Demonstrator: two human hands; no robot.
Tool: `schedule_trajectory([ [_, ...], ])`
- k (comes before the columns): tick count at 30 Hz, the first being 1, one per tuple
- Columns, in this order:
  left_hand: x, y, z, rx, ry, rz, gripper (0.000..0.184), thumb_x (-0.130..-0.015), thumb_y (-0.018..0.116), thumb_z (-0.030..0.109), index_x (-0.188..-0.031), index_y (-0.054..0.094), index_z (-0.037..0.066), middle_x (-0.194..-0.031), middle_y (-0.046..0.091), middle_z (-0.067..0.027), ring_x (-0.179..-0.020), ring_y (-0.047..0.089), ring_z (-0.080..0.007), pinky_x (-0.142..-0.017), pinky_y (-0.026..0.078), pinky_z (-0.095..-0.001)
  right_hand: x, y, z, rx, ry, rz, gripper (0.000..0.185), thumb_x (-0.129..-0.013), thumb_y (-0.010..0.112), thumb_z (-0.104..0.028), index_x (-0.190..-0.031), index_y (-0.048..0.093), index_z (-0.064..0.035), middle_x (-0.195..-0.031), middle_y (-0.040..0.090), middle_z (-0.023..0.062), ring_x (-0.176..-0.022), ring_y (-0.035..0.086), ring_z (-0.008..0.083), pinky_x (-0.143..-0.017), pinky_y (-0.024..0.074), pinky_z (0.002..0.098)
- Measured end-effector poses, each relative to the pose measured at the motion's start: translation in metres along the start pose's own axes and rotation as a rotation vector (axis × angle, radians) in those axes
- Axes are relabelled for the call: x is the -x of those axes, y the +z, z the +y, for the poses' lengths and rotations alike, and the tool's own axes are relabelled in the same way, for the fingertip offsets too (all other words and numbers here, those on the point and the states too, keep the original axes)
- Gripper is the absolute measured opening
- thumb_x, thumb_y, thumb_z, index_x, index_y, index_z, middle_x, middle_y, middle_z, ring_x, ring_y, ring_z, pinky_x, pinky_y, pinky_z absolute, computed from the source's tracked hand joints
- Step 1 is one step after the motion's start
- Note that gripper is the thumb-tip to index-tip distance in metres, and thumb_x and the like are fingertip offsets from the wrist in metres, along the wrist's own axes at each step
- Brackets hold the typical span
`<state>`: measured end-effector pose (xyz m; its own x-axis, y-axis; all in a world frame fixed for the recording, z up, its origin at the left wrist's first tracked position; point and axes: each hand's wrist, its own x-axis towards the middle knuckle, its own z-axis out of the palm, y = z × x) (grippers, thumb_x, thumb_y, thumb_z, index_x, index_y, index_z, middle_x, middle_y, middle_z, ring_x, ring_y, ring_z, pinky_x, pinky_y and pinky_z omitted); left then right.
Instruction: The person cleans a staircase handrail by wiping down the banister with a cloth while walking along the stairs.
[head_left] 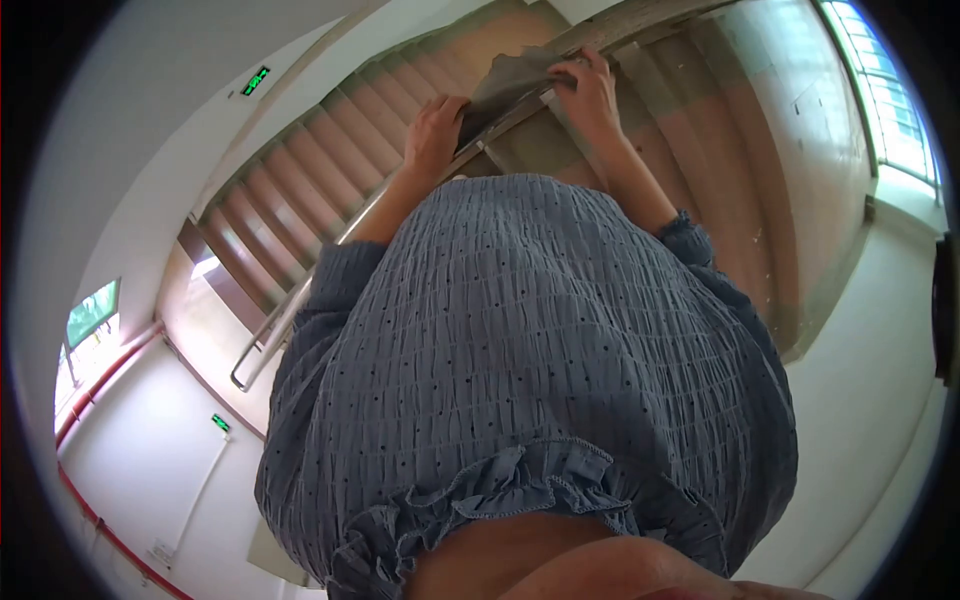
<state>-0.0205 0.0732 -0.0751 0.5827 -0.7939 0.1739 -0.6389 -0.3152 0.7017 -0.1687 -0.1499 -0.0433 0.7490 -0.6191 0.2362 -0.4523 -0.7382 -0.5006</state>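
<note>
A dark grey cloth is spread between my two hands at the top middle of the head view, lying against the stair railing. My left hand is closed on the cloth's left end, with its fingertips hidden behind the fabric. At the opposite end my right hand pinches the cloth between thumb and fingers. The cloth's far edge looks uneven and wavy. Both forearms reach forward past a blue-grey ruffled top.
Flights of stairs run on both sides of the railing. A metal handrail end curves at lower left. A bright window is at upper right, and red pipes follow the left wall. Green exit signs glow on the left.
</note>
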Motion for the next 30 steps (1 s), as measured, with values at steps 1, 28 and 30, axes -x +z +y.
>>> schedule_trajectory([
  [1,0.003,0.007,0.004,-0.006,0.01,-0.01,0.02,-0.087,0.065,0.006,-0.106,0.07,0.009,-0.105,0.067,-0.0104,-0.098,0.065,-0.0345,-0.084,0.051,-0.0437,0.007,-0.004,0.005,-0.005,0.011,0.009,0.026,-0.081,0.075,-0.014,-0.107,0.074,-0.0192,-0.113,0.067,0.0198,-0.126,0.048,0.0396,-0.105,0.0406,0.0527],
  [28,-0.04,0.02,0.124,-0.026,-0.143,-0.099,0.037,-0.085,0.06,0.002,-0.12,0.067,0.012,-0.113,0.065,-0.013,-0.105,0.064,-0.0352,-0.088,0.051,-0.0434,-0.059,-0.116,0.028,-0.126,-0.111,-0.317,0.033,-0.083,0.067,-0.005,-0.115,0.071,-0.0131,-0.107,0.063,0.0157,-0.102,0.064,0.0358,-0.087,0.052,0.044],
  [30,-0.064,0.029,0.153,-0.013,-0.046,-0.072,0.046,-0.085,0.06,0.0,-0.128,0.063,0.015,-0.115,0.064,-0.0128,-0.106,0.064,-0.0345,-0.087,0.051,-0.0435,-0.072,-0.123,0.05,-0.066,-0.218,-0.072,0.038,-0.081,0.068,-0.003,-0.117,0.07,-0.0135,-0.112,0.063,0.016,-0.103,0.064,0.0356,-0.085,0.0527,0.0434],
])
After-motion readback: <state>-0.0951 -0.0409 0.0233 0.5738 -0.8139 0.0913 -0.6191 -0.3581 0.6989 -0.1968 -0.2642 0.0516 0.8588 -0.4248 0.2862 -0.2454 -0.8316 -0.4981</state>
